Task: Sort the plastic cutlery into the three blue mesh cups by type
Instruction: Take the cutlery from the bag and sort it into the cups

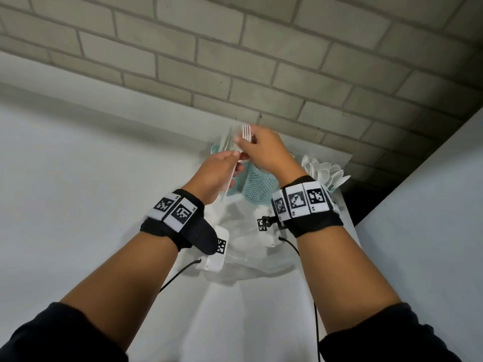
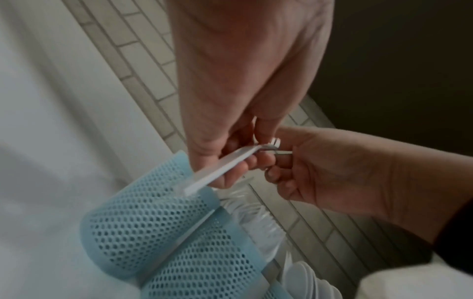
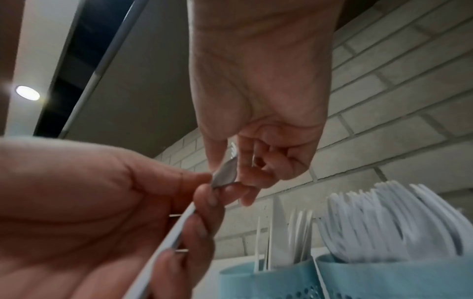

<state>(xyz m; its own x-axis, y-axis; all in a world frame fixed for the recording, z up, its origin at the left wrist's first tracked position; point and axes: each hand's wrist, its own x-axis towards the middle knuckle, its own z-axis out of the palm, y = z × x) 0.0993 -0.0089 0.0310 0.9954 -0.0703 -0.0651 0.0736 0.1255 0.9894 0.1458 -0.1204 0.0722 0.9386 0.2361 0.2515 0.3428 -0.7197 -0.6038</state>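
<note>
Both hands meet above three blue mesh cups at the wall. My left hand (image 1: pixel 235 155) grips the handle of a white plastic fork (image 2: pixel 220 168). My right hand (image 1: pixel 244 145) pinches the same fork at its head, tines (image 1: pixel 247 132) pointing up. The left cup (image 1: pixel 216 150) holds knives behind the hands. The middle cup (image 1: pixel 258 186) stands under my right palm, its contents hidden. The right cup's rim is hidden; white spoons (image 1: pixel 326 171) fan out of it. In the right wrist view, two cups (image 3: pixel 268 279) (image 3: pixel 384 273) bristle with white cutlery below the fingers.
Crumpled clear plastic wrap (image 1: pixel 248 244) lies on the white table (image 1: pixel 78 165) between my wrists. A grey brick wall (image 1: pixel 235 61) rises right behind the cups. The table's right edge (image 1: pixel 351 205) drops off beside the spoon cup.
</note>
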